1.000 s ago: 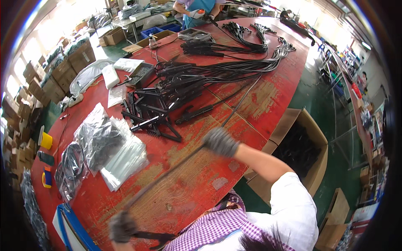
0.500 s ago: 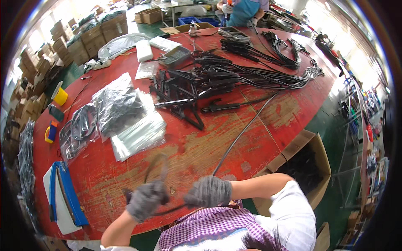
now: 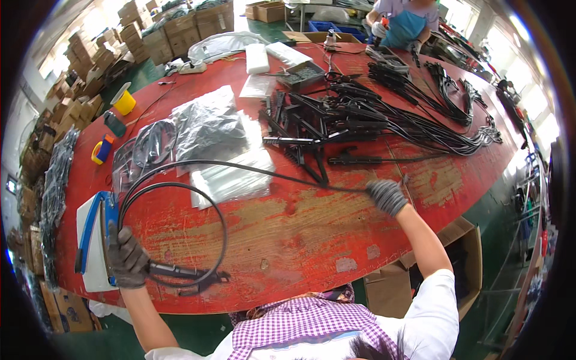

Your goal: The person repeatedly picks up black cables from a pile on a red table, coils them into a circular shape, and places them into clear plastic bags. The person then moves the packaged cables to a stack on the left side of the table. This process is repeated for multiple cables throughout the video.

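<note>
Counter: worn red-painted wooden counter (image 3: 312, 240) is spreading around the flat stack of clear plastic bags (image 3: 237, 180), its paint flaking to bare wood.
Left hand: the grey-gloved left hand (image 3: 128, 258) is grasping gathered turns of cable, left of the bags and nearer the body.
Right hand: the grey-gloved right hand (image 3: 387, 197) is gripping the cable's far run, right of the bags.
Loose coil: turns could be springing apart if the left grip is weakening, as the cable is looking stiff.
Snagging: a sideways pull could be catching the tangled pile of angular black parts (image 3: 312, 129), right of the bags, or dragging the bags themselves; whether the cable is touching either, I cannot tell.
Cable: the long, round black cable (image 3: 198, 161) is arching across the bags and looping on their near left side, showing smooth curves without kinks.
Cable end: the slim black handle-like piece (image 3: 174, 272) is jutting beside the left hand, its details blurring.
</note>
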The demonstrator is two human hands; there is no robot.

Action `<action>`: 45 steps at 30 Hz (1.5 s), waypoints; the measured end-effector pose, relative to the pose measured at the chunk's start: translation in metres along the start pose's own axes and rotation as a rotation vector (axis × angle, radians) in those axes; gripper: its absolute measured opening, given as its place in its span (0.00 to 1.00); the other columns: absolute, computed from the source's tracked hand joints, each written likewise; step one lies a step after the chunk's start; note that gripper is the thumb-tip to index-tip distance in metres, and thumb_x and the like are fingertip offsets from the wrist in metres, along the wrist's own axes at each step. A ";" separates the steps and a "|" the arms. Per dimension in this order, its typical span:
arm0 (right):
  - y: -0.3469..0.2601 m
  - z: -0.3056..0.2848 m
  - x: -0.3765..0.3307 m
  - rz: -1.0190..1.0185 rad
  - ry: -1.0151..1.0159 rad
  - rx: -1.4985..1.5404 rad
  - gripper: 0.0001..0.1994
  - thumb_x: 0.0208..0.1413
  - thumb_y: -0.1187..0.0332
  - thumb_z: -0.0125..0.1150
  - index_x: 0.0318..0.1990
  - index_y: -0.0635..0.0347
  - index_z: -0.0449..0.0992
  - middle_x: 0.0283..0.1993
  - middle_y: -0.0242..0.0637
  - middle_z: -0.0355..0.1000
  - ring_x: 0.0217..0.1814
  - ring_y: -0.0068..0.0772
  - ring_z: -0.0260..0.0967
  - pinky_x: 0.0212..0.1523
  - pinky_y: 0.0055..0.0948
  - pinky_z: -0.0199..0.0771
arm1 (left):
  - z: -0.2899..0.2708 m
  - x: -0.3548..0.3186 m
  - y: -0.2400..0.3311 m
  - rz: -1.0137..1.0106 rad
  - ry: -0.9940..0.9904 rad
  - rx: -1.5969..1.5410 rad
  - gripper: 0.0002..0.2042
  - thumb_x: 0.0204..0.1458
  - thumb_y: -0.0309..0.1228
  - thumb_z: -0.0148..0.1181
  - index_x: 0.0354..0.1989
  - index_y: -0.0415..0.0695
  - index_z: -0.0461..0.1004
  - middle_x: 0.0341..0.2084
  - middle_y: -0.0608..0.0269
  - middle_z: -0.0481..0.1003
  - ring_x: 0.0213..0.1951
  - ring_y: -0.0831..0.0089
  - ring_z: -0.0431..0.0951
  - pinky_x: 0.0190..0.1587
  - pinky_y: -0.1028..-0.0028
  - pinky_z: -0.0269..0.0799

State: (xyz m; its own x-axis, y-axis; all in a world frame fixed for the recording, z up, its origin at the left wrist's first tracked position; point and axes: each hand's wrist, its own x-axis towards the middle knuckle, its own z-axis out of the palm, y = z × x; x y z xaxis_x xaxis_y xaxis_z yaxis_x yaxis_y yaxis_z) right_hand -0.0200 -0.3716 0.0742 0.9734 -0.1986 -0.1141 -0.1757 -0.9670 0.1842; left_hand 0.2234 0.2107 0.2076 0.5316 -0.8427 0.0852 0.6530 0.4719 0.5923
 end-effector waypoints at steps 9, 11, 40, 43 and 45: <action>-0.227 -0.175 -0.001 -0.673 0.635 0.601 0.09 0.49 0.61 0.54 0.33 0.54 0.70 0.23 0.36 0.67 0.26 0.36 0.68 0.24 0.33 0.68 | 0.125 0.113 -0.134 -0.420 0.313 0.776 0.19 0.55 0.48 0.48 0.32 0.43 0.70 0.13 0.68 0.67 0.12 0.81 0.65 0.11 0.80 0.59; -0.216 -0.188 0.012 -0.500 0.673 0.809 0.11 0.47 0.58 0.57 0.32 0.55 0.71 0.25 0.37 0.68 0.28 0.38 0.69 0.26 0.35 0.68 | 0.124 0.120 -0.126 -0.493 0.282 0.742 0.18 0.55 0.48 0.48 0.28 0.44 0.68 0.11 0.69 0.64 0.10 0.81 0.63 0.10 0.80 0.56; -0.259 0.070 0.006 -0.036 0.381 0.481 0.29 0.49 0.62 0.51 0.57 0.67 0.55 0.61 0.50 0.52 0.64 0.50 0.48 0.66 0.47 0.39 | -0.040 0.047 -0.254 0.245 0.577 2.327 0.31 0.46 0.41 0.55 0.56 0.38 0.57 0.45 0.46 0.66 0.46 0.55 0.68 0.49 0.59 0.63; -0.258 0.060 0.007 -0.069 0.441 0.679 0.26 0.49 0.68 0.51 0.57 0.64 0.58 0.59 0.50 0.56 0.63 0.50 0.51 0.65 0.44 0.45 | -0.067 0.056 -0.251 -0.131 0.813 2.124 0.37 0.42 0.39 0.56 0.60 0.36 0.50 0.46 0.45 0.65 0.49 0.50 0.65 0.51 0.58 0.61; -0.251 0.060 0.009 -0.097 0.466 0.758 0.24 0.49 0.70 0.52 0.56 0.63 0.61 0.58 0.50 0.58 0.62 0.51 0.53 0.63 0.42 0.50 | -0.054 0.067 -0.256 -0.315 0.715 1.993 0.37 0.43 0.41 0.55 0.60 0.35 0.49 0.48 0.42 0.64 0.49 0.48 0.66 0.53 0.59 0.61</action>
State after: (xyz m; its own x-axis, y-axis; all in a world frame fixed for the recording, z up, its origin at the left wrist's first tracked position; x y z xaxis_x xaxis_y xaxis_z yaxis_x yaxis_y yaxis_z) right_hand 0.0239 -0.1406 -0.0312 0.9210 -0.1852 0.3426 0.0215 -0.8543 -0.5194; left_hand 0.1208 0.0471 0.0188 0.9196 -0.3752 -0.1162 -0.3022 -0.8648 0.4009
